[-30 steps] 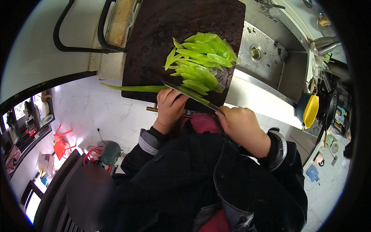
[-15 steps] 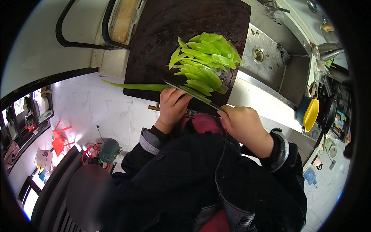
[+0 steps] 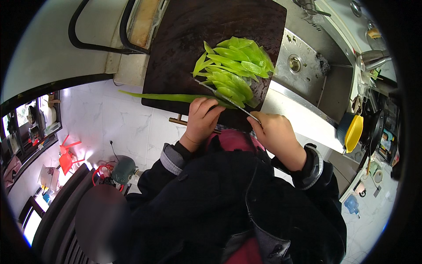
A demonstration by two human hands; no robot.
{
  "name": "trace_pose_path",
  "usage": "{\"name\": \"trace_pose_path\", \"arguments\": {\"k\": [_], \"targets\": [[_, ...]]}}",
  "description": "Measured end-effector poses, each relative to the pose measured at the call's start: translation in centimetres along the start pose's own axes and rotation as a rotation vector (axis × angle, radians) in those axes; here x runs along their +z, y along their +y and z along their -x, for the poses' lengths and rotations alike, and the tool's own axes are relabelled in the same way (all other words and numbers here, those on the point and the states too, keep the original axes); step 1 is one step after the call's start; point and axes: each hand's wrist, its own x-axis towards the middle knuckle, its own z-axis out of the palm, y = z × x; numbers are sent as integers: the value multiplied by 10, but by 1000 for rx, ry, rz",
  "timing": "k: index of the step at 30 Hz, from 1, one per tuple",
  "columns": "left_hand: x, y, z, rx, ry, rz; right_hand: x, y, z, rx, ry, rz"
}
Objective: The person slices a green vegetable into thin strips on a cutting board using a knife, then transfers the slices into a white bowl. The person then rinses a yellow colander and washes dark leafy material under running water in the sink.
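A long, thin green vegetable stem [image 3: 162, 97], which looks like peeled celtuce, lies across the near part of the dark cutting board [image 3: 176, 57]. Its narrow end sticks out past the board's left edge. My left hand [image 3: 203, 121] is closed over its right end, fingers curled and pressing down. In my right hand [image 3: 279, 136] is the handle of a kitchen knife [image 3: 222, 95]. Its blade slants up to the left, just beyond the left fingertips, between the stem and the slices. Thin slanted green slices [image 3: 239, 57] lie heaped on the board's right half.
Right of the board is a steel sink [image 3: 303, 66] with a drain and some scraps. A yellow and dark container [image 3: 353, 132] stands at the counter's right. Black curved rails [image 3: 125, 26] are at upper left. On the floor behind sits a dark green canister [image 3: 124, 170].
The knife has shifted away from me and slightly right, and its blade now lies alongside the slices. My left hand has moved a little to the right along the stem.
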Motion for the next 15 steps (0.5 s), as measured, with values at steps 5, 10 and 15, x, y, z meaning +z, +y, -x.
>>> {"name": "trace_pose_path", "arguments": {"k": [5, 10, 15], "targets": [[-2, -4, 2, 32, 54, -28, -10, -11, 15, -21, -87, 137], [-3, -7, 5, 37, 51, -60, -18, -11, 29, -11, -155, 238], [-3, -7, 5, 21, 58, -38, -1, -7, 21, -27, -119, 292]]}}
